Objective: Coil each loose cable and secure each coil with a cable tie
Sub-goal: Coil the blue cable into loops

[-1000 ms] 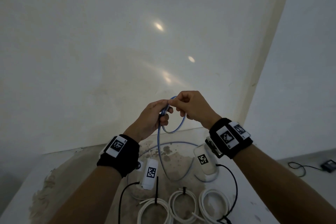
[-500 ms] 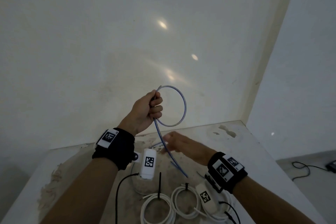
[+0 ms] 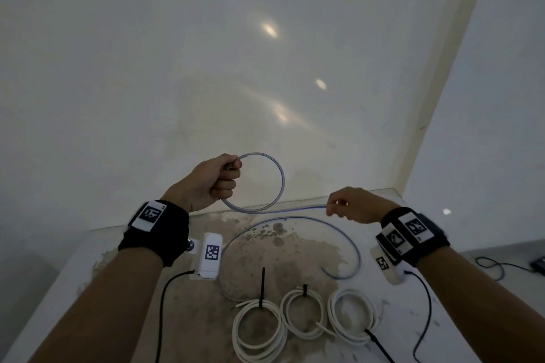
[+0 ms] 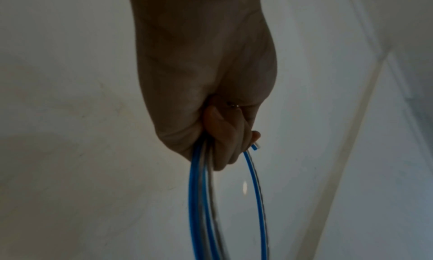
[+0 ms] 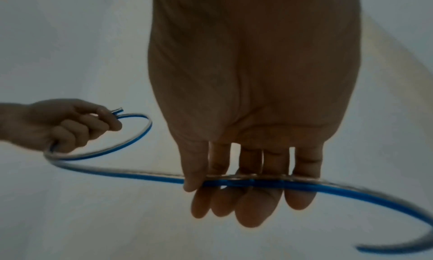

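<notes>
Left hand (image 3: 211,181): fingers curled into a fist round the blue cable (image 3: 281,177), gripping one raised loop where its strands cross; cut end pokes out just past the thumb in the right wrist view. Right hand (image 3: 355,205): fingers bent, thumb pressing the same cable across the finger pads (image 5: 257,195), so the cable runs crosswise under the fingers. Between the two hands the cable spans nearly level above the worktop (image 3: 88,259), clear of it. Past the right hand it drops and sweeps in a wide arc over the stained middle of the worktop. Along the near edge lie three white coils (image 3: 300,318) side by side, each with a black cable tie (image 3: 262,286). Both wrists carry black bands with printed markers.
</notes>
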